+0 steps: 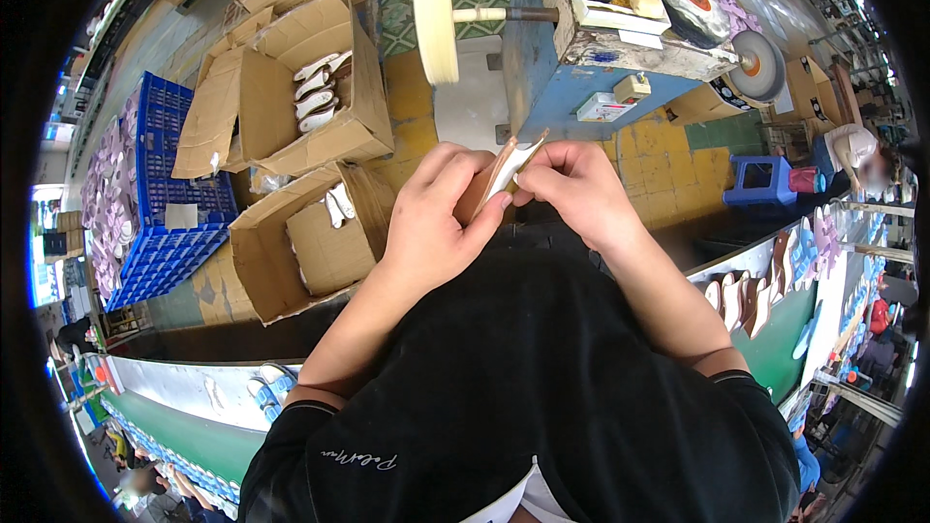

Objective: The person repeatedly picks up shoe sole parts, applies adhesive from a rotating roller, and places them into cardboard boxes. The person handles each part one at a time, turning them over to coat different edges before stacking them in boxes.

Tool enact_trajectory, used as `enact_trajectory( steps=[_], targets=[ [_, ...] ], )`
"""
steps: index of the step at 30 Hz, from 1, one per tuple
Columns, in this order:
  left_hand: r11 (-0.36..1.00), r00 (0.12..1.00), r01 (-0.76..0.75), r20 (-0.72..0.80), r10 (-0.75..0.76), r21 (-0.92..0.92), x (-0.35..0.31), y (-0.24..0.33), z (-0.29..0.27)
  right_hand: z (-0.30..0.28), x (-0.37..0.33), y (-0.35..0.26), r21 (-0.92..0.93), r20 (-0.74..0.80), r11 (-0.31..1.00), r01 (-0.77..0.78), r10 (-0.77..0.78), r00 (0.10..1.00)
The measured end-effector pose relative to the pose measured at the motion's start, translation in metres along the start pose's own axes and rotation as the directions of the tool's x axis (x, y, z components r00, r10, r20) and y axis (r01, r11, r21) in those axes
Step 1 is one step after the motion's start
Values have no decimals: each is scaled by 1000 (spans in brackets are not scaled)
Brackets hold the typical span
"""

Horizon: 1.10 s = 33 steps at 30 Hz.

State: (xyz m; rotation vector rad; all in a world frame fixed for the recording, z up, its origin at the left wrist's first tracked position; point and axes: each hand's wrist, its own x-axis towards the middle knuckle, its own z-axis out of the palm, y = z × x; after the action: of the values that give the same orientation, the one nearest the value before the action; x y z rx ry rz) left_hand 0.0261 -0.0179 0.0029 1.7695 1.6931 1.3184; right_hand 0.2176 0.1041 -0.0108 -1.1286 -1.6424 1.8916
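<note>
In front of my chest I hold a brown-and-white shoe sole point(506, 172), tilted with one end pointing up and away. My left hand point(441, 208) is closed round its left side, with the thumb along the near edge. At its right edge my right hand point(572, 189) is closed, thumb and fingertips pinching the rim. The fingers hide much of the sole, and I cannot tell whether it is one piece or two pressed together. Beyond my hands stands a blue bench machine point(557, 68) with a pale round buffing wheel point(436, 19) on its left shaft.
At the left, white soles lie in an open cardboard box point(349, 126) and a nearer one point(257, 261). A blue crate point(165, 194) holds purple pieces. A grey wheel point(759, 68) juts from the machine's right. A blue stool point(758, 179) and a green conveyor point(790, 334) are at the right.
</note>
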Motion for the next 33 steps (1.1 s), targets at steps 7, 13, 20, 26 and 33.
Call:
enact_trajectory(
  steps=[7,13,20,26,33],
  targets=[
    [1000,1000,12,0,-12,-1,-2,-1,2,1,0,-1,83,32,996,-31,29,999],
    [1000,999,10,-34,-10,17,-3,-4,5,-3,-3,-9,220,104,965,-144,124,987],
    [993,993,116,-7,-116,23,-5,-24,3,-6,-6,-6,387,207,911,-140,62,976],
    [634,858,509,291,-423,-582,-8,-51,4,-11,-10,-4,482,68,874,-53,23,997],
    [495,837,547,421,-349,-676,-9,-55,2,0,-7,-11,-563,-82,697,445,-583,809]
  ],
)
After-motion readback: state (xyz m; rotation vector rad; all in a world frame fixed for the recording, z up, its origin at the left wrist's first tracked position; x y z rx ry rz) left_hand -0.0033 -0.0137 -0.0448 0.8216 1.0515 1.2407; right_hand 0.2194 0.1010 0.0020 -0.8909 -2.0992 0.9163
